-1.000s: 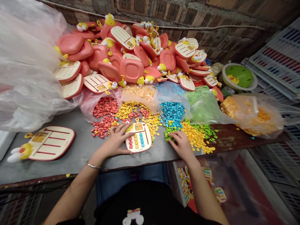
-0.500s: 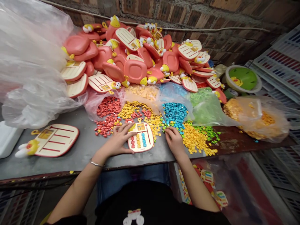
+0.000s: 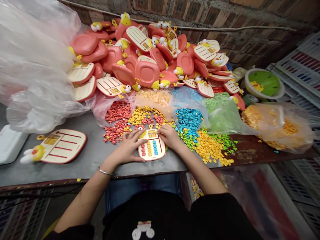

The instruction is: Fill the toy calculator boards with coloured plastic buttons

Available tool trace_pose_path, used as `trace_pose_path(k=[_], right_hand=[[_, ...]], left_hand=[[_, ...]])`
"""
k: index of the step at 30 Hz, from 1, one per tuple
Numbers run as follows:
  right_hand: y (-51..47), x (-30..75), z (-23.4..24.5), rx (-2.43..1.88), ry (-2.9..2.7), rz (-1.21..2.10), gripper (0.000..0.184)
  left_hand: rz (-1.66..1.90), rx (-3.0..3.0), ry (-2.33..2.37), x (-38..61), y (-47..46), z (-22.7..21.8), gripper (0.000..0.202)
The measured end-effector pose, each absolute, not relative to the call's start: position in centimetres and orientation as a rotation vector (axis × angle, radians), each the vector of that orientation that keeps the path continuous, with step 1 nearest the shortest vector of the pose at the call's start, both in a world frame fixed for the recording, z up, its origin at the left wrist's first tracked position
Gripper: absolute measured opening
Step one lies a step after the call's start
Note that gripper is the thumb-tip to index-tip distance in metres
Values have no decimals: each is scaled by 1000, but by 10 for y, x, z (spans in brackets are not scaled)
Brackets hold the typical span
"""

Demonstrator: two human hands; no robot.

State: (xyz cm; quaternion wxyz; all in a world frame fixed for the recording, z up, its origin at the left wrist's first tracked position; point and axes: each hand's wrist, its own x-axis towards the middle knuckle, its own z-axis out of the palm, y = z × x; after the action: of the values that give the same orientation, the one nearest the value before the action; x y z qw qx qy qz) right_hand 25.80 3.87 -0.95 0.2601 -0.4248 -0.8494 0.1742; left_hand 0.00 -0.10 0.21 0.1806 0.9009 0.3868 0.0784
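Wall: brick wall rising behind the desk, a cable running along it.
Desk: grey-topped desk carrying everything, its far right stretch showing rust-brown.
Crates: white plastic crates standing stacked along the right side.
Sheeting: clear plastic sheeting bulging over the left end of the desk.
Heap: pink duck-shaped toy boards lying piled against the wall, some face up, some face down.
Bowl: green-lined round bowl sitting just beside the heap.
Bags: plastic bag of orange pieces lying open at the right.
Piles: red pieces, yellow pieces, blue pieces and green pieces spreading across the desk.
Board: toy calculator board lying flat on the desk, just in front of the piles, between both hands.
Spare: second toy board lying face up at the left, apart from the hands.
Left: left hand resting on the board's left edge, fingers spread, released.
Right: right hand touching the board's upper right edge, fingers curling; any grip on a small piece cannot be told.
Keys: coloured buttons sitting in rows on the board.
Wrist: silver bracelet circling the left wrist.
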Motion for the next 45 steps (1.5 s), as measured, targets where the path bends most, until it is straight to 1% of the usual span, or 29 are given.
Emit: trace_pose_path(k=[3, 7, 10, 14, 18, 23, 27, 32, 40, 45], right_hand=[[21, 271, 5, -1034, -2361, 609, 11], [-18, 284, 10, -1190, -2179, 735, 13], [-38, 285, -3, -1250, -2226, 694, 15], [-46, 284, -16, -1253, -2311, 554, 18], [-38, 286, -7, -1231, -2205, 569, 18], [-2, 274, 2, -1184, -1931, 585, 10], [27, 255, -10, -1124, -2084, 571, 13], [36, 253, -14, -1126, -2252, 376, 17], [39, 263, -13, -1092, -2299, 408, 18], [27, 267, -5, -974, -2317, 581, 18]], left_hand=[[222, 2550, 1096, 0, -1, 1, 77], [226, 2545, 1096, -1, 0, 0, 75], [229, 2547, 1092, -1, 0, 0, 75], [220, 2553, 1092, 0, -1, 0, 75], [215, 2545, 1094, -1, -1, 0, 75], [238, 2527, 1080, -1, 0, 0, 74], [238, 2531, 1089, -1, -1, 0, 74], [231, 2539, 1083, -1, -1, -1, 75], [219, 2556, 1085, 0, -1, -1, 74], [225, 2568, 1083, -1, -1, -1, 74]])
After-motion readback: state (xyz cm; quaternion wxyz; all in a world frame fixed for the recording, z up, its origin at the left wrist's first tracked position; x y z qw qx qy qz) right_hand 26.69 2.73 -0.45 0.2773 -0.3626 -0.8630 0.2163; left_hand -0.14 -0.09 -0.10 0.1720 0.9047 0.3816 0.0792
